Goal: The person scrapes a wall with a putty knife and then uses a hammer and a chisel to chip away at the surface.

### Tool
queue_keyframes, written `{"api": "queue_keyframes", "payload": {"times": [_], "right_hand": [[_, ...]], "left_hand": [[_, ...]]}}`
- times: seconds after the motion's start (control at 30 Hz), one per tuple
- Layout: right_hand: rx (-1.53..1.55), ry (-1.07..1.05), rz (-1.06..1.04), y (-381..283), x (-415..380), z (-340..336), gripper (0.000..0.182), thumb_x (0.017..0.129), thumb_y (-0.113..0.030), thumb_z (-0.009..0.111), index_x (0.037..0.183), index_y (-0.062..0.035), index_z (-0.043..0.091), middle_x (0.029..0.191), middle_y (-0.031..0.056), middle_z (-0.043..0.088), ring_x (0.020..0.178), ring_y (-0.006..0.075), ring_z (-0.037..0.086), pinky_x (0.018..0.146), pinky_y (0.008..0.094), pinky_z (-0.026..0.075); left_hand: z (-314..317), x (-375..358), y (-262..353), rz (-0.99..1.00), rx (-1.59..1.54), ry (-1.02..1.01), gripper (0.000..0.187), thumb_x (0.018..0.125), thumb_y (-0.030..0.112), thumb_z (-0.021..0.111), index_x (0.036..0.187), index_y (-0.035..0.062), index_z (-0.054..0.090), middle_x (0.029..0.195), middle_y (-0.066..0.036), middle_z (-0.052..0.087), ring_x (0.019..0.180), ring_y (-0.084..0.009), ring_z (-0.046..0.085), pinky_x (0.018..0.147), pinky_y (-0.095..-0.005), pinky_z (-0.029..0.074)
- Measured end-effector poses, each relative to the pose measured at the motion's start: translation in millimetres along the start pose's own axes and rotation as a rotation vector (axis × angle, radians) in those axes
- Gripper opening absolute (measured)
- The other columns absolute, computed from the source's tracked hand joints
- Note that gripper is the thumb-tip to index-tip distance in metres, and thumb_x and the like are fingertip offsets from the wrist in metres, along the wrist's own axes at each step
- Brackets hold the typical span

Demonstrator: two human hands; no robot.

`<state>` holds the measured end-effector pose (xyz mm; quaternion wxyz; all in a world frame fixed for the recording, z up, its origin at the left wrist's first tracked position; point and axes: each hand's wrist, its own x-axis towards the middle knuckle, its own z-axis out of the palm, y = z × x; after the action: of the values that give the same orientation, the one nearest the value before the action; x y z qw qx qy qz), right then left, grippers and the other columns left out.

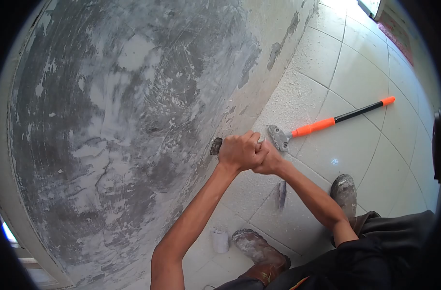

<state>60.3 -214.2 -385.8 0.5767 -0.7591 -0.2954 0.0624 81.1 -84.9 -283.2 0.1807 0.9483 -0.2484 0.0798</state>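
Note:
My left hand (238, 152) is closed in a fist close to the foot of the wall. Out of its left side pokes the dark, blunt end of a tool (216, 146), whose kind my fingers hide. My right hand (270, 158) is closed against the left one, its fingers partly covered, with a pale bit showing at the top between them; I cannot tell what it grips. Just beyond the right hand, a long-handled scraper (313, 127) with a grey metal head and orange and black handle lies on the tiles.
The scraped wall (133, 135) has patchy grey and white plaster. White dust and flakes cover the tiled floor (298, 92) along its foot. A thin grey blade-like piece (282, 195) is below my hands. A whitish cylinder (220, 240) stands near my dusty boots (259, 251).

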Motion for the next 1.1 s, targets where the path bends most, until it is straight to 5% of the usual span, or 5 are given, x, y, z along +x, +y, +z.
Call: {"api": "queue_keyframes", "payload": {"times": [0.27, 0.4, 0.67, 0.97, 1.1], "right_hand": [[0.475, 0.435, 0.152, -16, -13, 108, 0.029, 0.074, 0.002, 0.059, 0.104, -0.0005, 0.059, 0.102, 0.0107, 0.063, 0.1, 0.0247, 0.061, 0.083, 0.0371, 0.049], [0.143, 0.066, 0.095, 4, 14, 33, 0.032, 0.074, 0.001, 0.061, 0.105, -0.0039, 0.063, 0.108, 0.0116, 0.066, 0.104, 0.0278, 0.062, 0.085, 0.04, 0.05], [0.329, 0.401, 0.116, -19, -14, 87, 0.035, 0.08, 0.004, 0.056, 0.114, -0.0013, 0.059, 0.112, 0.0134, 0.064, 0.11, 0.0279, 0.06, 0.092, 0.0398, 0.047], [0.418, 0.197, 0.159, -19, -17, 63, 0.036, 0.08, 0.004, 0.054, 0.116, -0.0001, 0.058, 0.113, 0.0138, 0.063, 0.11, 0.0272, 0.059, 0.093, 0.0394, 0.047], [-0.015, 0.175, -0.026, 5, -9, 44, 0.03, 0.073, -0.002, 0.061, 0.102, -0.0049, 0.062, 0.099, 0.0115, 0.066, 0.094, 0.032, 0.063, 0.08, 0.0409, 0.049]], "left_hand": [[-22, -12, -15, 0.112, 0.214, -0.642, 0.038, 0.085, 0.034, 0.058, 0.066, 0.0034, 0.071, 0.066, -0.02, 0.064, 0.054, -0.0362, 0.065, 0.052, -0.041, 0.052], [-12, 11, -13, 0.108, 0.177, -0.196, 0.04, 0.085, 0.035, 0.059, 0.063, 0.0028, 0.068, 0.064, -0.017, 0.066, 0.054, -0.0321, 0.067, 0.051, -0.0406, 0.052], [-10, -14, -11, 0.071, 0.119, -0.41, 0.041, 0.084, 0.035, 0.057, 0.066, -0.0001, 0.07, 0.067, -0.019, 0.066, 0.061, -0.0366, 0.067, 0.06, -0.045, 0.054], [-3, -16, -9, 0.048, 0.085, -0.383, 0.04, 0.085, 0.035, 0.058, 0.065, 0.0011, 0.068, 0.067, -0.018, 0.065, 0.057, -0.035, 0.065, 0.055, -0.043, 0.052], [4, -12, -12, 0.108, 0.052, -0.206, 0.036, 0.084, 0.032, 0.06, 0.064, 0.0027, 0.065, 0.067, -0.015, 0.064, 0.054, -0.0331, 0.064, 0.05, -0.0409, 0.05]]}}
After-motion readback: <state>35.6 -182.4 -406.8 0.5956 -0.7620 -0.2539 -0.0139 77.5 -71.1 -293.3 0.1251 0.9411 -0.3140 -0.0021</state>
